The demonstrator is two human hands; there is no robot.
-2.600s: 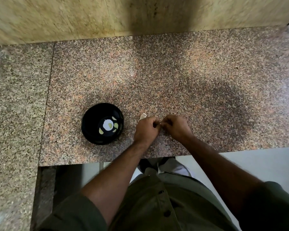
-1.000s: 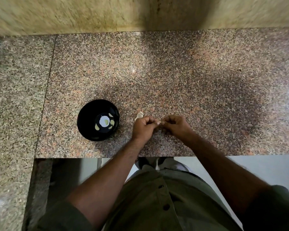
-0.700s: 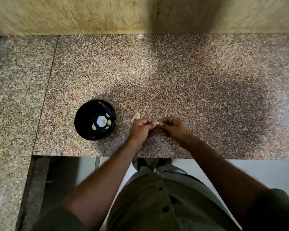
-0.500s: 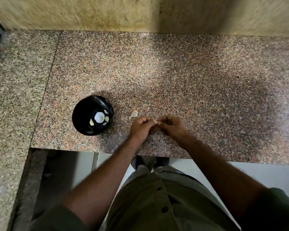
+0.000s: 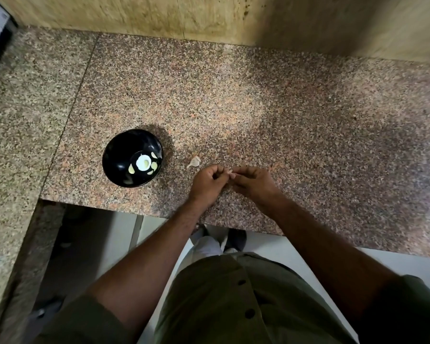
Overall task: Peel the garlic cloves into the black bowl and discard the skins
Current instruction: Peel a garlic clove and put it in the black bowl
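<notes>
Since a moment ago I see both hands unmoved above the table (image 5: 258, 100): left hand (image 5: 207, 184) and right hand (image 5: 252, 182) pinch a garlic clove (image 5: 230, 173) between curled fingers. Black bowl (image 5: 121, 157) holds peeled cloves; loose skin (image 5: 194, 162) lies beside it. No writing readable.

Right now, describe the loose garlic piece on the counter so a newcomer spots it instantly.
Start at the speckled granite counter and find the black bowl near its front edge. Between that bowl and the person's left hand lies one small whitish garlic piece, touching neither. It alone lies loose on the stone; the other pale pieces sit inside the bowl.
</notes>
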